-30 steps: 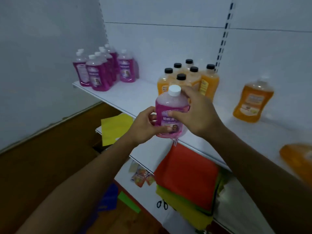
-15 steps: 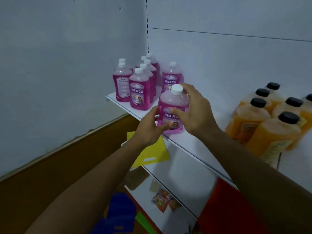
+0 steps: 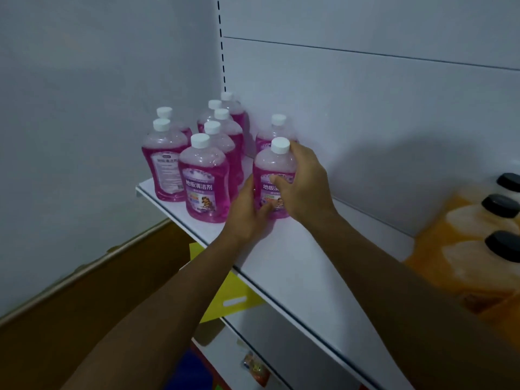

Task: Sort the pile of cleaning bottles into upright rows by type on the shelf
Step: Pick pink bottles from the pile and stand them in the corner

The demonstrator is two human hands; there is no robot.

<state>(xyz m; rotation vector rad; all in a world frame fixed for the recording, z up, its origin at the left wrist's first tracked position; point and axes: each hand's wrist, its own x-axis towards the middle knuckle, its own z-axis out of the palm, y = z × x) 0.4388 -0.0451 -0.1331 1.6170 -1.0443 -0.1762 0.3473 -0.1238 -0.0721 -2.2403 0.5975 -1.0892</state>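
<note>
Nine pink bottles (image 3: 203, 181); three orange bottles (image 3: 475, 237) visible, blurred.

Both hands, left (image 3: 247, 212) and right (image 3: 305, 184), grip upright pink bottle (image 3: 273, 170) on shelf (image 3: 295, 263), beside pink row (image 3: 204, 175).

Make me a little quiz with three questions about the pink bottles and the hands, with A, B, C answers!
1. Where is the bottle in the hands?
A. on the floor
B. on the white shelf, right of the other pink bottles
C. among the orange bottles

2. What colour are the pink bottles' caps?
A. white
B. black
C. green

3. What are the hands doing?
A. hanging idle
B. both holding the bottle upright
C. unscrewing its cap

Answers:
1 B: its base meets the shelf beside the pink group.
2 A: every pink bottle has a white cap; the black caps are on the orange ones.
3 B: the left hand and right hand curl round its sides.
</note>
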